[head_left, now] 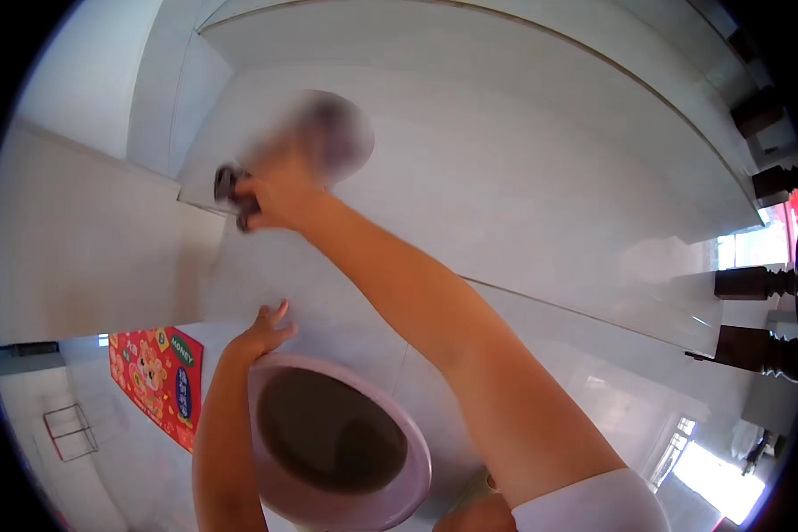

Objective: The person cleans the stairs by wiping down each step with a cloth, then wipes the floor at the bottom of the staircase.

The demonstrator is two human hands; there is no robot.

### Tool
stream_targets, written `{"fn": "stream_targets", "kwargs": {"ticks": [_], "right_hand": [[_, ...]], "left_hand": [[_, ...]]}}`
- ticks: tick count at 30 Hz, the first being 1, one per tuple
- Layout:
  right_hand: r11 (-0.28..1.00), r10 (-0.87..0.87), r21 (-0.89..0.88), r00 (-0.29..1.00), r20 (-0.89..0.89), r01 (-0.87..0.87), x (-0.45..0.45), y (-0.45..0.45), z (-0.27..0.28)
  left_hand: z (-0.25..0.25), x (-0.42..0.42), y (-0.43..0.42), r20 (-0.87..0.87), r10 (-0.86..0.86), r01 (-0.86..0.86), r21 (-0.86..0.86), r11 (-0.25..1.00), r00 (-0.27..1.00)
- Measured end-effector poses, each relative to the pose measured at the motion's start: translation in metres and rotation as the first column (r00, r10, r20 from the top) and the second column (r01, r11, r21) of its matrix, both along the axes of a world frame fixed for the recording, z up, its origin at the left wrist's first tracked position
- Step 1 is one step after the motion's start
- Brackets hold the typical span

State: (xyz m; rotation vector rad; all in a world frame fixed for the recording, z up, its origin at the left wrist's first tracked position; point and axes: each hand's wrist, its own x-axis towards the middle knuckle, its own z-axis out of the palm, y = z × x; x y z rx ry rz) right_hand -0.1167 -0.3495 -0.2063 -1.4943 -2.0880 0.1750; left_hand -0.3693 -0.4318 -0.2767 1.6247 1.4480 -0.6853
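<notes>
My right hand [279,191] is stretched out to the upper left, low over a pale tiled step [505,177]. Its fingers are closed around something dark, too blurred to make out. Beside and beyond the knuckles, a greyish round shape [341,133] is smeared by motion. Nearer to me, a pink basin [417,443] holds murky brown liquid [328,430]. My left hand [273,332] is just past the basin's far rim, fingers spread and holding nothing, with the wrist close to the rim.
Another tiled step edge [594,58] curves across the top. Dark wooden balusters [754,284] line the right side. A red mat with cartoon figures [155,377] lies at the lower left, near a thin wire frame [71,433]. A pale wall [89,239] borders the left.
</notes>
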Motion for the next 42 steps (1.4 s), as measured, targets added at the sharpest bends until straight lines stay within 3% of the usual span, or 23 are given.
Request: {"fn": "stream_targets", "kwargs": {"ticks": [2,3,5,6,7,11,14,17,20,23,26,32,34,38,40,41,42], "right_hand": [[0.991,0.117,-0.064,0.993,0.020,-0.115,0.015,-0.041,0.000],[0.973,0.182,-0.149,0.983,0.032,-0.175,0.032,-0.066,0.006],[0.981,0.138,-0.148,0.987,0.083,-0.125,0.070,-0.119,0.005],[0.985,0.098,-0.144,0.994,0.046,-0.091,0.098,-0.153,0.021],[0.998,0.019,0.053,0.999,0.034,-0.021,0.125,-0.187,0.001],[0.927,-0.338,0.253,0.908,0.249,0.276,0.239,-0.327,0.002],[0.858,-0.513,0.232,0.744,0.429,0.458,0.318,-0.436,-0.005],[0.813,-0.578,0.272,0.654,0.489,0.515,0.342,-0.471,-0.009],[0.817,-0.576,0.288,0.695,0.430,0.499,0.309,-0.433,-0.005],[0.896,-0.428,0.304,0.813,0.395,0.324,0.244,-0.347,-0.006],[0.946,-0.259,0.278,0.900,0.349,0.164,0.147,-0.241,0.002],[0.923,-0.043,0.383,0.980,0.192,-0.035,-0.025,-0.041,-0.027],[0.926,-0.020,0.369,0.965,0.261,-0.081,-0.071,0.004,-0.029],[0.889,0.021,0.323,0.733,0.680,-0.325,-0.115,0.039,-0.023],[0.748,-0.079,0.285,0.346,0.935,-0.599,-0.119,0.045,-0.047],[0.670,-0.174,0.215,0.130,0.976,-0.710,-0.117,0.047,-0.068],[0.721,-0.097,0.156,0.125,0.987,-0.675,-0.113,0.044,-0.098]], "left_hand": [[-0.015,0.001,0.006,-0.159,-0.108,0.094,-0.093,0.991,0.981],[-0.017,-0.003,0.006,-0.150,-0.128,0.114,-0.099,0.988,0.980],[-0.020,-0.011,0.009,-0.130,-0.163,0.150,-0.101,0.983,0.978],[-0.023,-0.010,0.012,-0.146,-0.168,0.153,-0.111,0.982,0.975],[-0.027,-0.009,0.014,-0.161,-0.171,0.152,-0.122,0.981,0.972],[-0.011,0.002,0.018,-0.101,-0.168,0.147,-0.192,0.970,0.981],[0.025,0.019,-0.009,-0.134,-0.125,0.132,0.046,0.990,0.983],[0.029,0.002,-0.008,0.174,-0.039,0.024,0.084,0.996,0.984],[0.053,-0.004,-0.027,0.131,0.236,-0.249,0.092,0.964,0.963],[0.082,-0.020,-0.056,0.102,-0.107,0.072,0.308,0.949,0.989],[0.085,-0.058,-0.076,0.101,-0.180,0.119,0.432,0.894,0.979],[0.090,-0.123,-0.129,0.121,0.172,-0.203,0.339,0.919,0.978],[0.088,-0.146,-0.156,0.126,0.243,-0.273,0.370,0.888,0.962],[0.088,-0.177,-0.201,0.160,0.383,-0.414,0.419,0.808,0.910],[0.088,-0.178,-0.212,0.192,0.465,-0.500,0.432,0.751,0.864],[0.087,-0.176,-0.213,0.203,0.470,-0.510,0.429,0.746,0.859],[0.086,-0.177,-0.212,0.211,0.471,-0.514,0.429,0.743,0.857]]}}
